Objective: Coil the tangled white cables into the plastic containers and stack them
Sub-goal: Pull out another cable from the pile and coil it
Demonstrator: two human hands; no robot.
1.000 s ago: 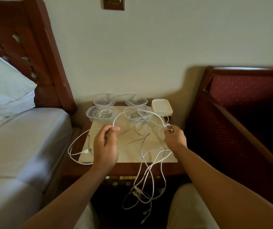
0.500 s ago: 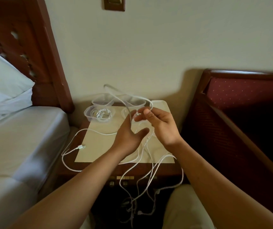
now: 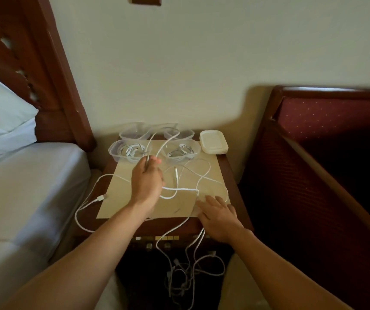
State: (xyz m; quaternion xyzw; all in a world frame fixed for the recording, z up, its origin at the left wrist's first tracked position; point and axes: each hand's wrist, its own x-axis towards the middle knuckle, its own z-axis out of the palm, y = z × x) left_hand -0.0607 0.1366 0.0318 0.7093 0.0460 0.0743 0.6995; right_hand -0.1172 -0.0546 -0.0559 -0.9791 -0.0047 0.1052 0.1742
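Tangled thin white cables (image 3: 180,189) sprawl mid-frame across my worktop; left hand (image 3: 147,180) pinches a loop, right hand (image 3: 218,214) lies flat, and tugging could tighten the knot hanging below.

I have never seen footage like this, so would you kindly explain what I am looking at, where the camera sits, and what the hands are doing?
There is no machine here: a person wears one wide-angle camera on the head, looking forward and down at their own bare arms. The surface is a dark wooden nightstand between a bed and a red chair, covered by a pale mat. At its back stand four clear plastic containers; the two nearer ones hold coiled white cables. A stack of white lids sits beside them. Loose tangled white cables sprawl over the mat and hang off the front edge. The left hand pinches a loop of cable; the right hand lies flat on the mat's corner, over cable.
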